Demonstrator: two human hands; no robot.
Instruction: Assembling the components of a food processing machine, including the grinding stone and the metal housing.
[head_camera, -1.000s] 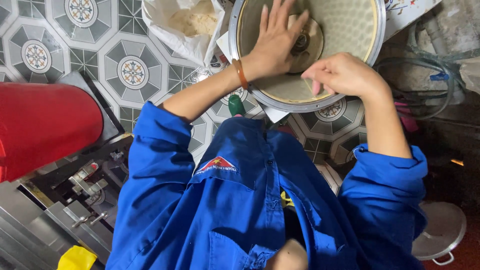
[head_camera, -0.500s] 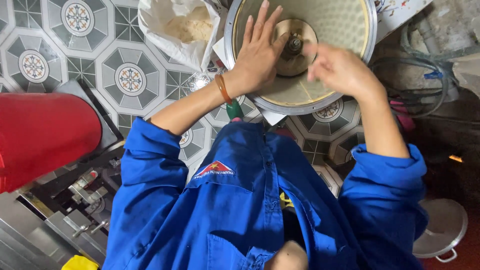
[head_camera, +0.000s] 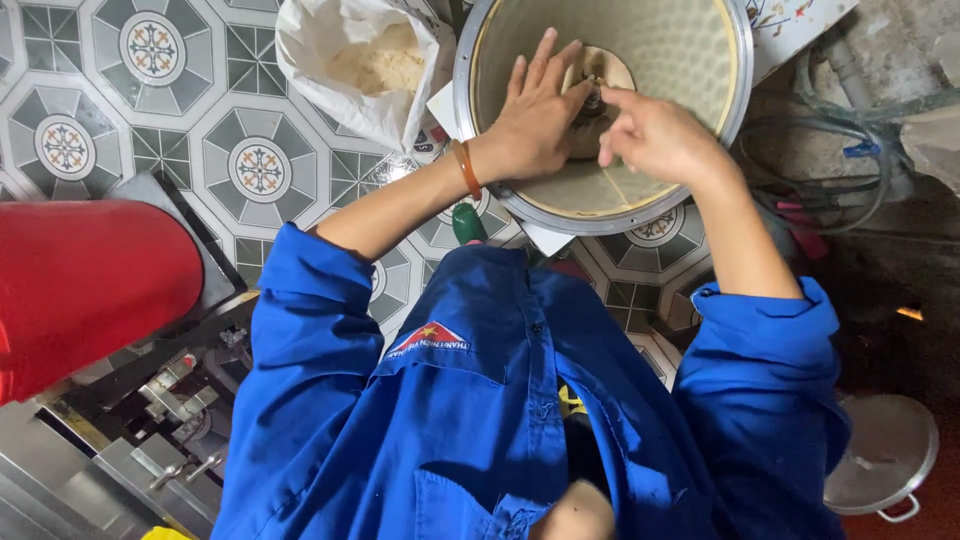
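Both hands work inside the round metal drum (head_camera: 480, 130) at twelve o'clock. The left hand (head_camera: 535, 125) lies flat, fingers spread, on the centre disc (head_camera: 610, 70). The right hand (head_camera: 655, 135) pinches the small hub (head_camera: 592, 100). A white bag (head_camera: 350, 60) sits at eleven o'clock.

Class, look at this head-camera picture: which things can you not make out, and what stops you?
- Hub at the centre of the round metal drum, head view: covered by the left hand and right hand.
- White bag: cut off by the top edge.
- Red container: cut off by the left edge.
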